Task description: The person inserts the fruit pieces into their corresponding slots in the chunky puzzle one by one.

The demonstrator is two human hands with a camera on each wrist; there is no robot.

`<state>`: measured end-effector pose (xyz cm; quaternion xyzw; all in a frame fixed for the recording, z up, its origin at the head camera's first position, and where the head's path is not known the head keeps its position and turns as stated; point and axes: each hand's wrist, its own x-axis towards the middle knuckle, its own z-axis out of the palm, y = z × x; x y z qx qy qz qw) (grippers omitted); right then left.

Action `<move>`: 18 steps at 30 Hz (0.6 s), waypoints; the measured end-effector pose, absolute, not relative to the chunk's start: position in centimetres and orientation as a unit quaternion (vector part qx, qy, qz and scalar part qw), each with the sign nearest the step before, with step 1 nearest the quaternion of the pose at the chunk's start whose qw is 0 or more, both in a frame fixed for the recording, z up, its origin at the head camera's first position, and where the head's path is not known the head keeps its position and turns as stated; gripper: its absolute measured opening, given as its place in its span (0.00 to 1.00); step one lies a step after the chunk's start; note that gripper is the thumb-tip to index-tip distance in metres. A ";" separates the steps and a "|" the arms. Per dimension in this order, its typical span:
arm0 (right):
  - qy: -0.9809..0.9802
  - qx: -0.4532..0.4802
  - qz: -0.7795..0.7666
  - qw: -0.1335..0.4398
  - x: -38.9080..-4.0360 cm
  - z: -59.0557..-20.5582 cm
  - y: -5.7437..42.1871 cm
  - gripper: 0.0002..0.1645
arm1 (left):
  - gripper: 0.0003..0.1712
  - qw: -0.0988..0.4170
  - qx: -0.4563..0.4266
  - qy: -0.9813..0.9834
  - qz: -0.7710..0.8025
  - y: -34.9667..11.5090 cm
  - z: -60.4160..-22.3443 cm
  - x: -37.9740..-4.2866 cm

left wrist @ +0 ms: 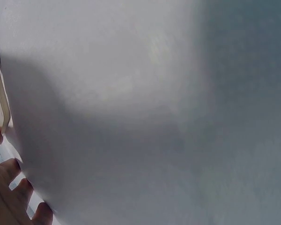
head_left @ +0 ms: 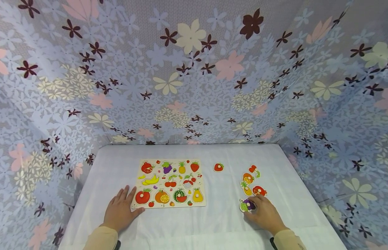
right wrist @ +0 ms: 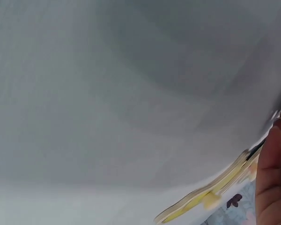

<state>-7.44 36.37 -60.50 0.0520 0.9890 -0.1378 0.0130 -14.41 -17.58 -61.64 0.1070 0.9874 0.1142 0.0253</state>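
Pinching the grape piece between the thumb and curled fingers of the right hand, low over the right side of the table. Resting the left hand well apart on the left side, gripping nothing, with fingers extended and parted and the thumb against the near left corner of the fruit puzzle board. Not being able to tell from these views whether catching the knob or only the rim of the grapes, nor whether already lifting.

Having the pomegranate piece just beyond the right fingers, the pineapple piece just to the far side of the grapes, then the orange piece and, farthest, the cherry piece. Having also the strawberry piece apart from that cluster, near the board's far right corner.

Apparently being at the pick-up step. Judging by the matching grape picture, second from left in the board's far row, probably calling next for a secure pinch, a raised carry leftward and farther away, then a turn to align with the outline. Probably calling too for steadying the board with the left hand.

Working in front of a floral cloth.
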 end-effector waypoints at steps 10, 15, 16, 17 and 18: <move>0.981 0.034 -0.190 -0.025 -10.1 -59.5 32.5 0.37 | 0.58 0.026 0.106 0.987 0.116 -17.7 -61.5 -14.3; 0.978 0.004 -0.202 -0.045 -12.4 -58.6 28.9 0.34 | 0.58 0.028 0.105 0.987 0.118 -17.7 -61.5 -14.4; 0.977 -0.004 -0.206 -0.050 -12.9 -58.4 28.1 0.34 | 0.58 0.029 0.105 0.987 0.118 -17.7 -61.6 -14.4; 0.976 -0.011 -0.211 -0.052 -13.4 -58.1 27.4 0.34 | 0.59 0.029 0.105 0.987 0.119 -17.6 -61.6 -14.5; 0.975 -0.016 -0.215 -0.054 -13.9 -57.8 26.6 0.34 | 0.59 0.029 0.105 0.987 0.119 -17.6 -61.7 -14.5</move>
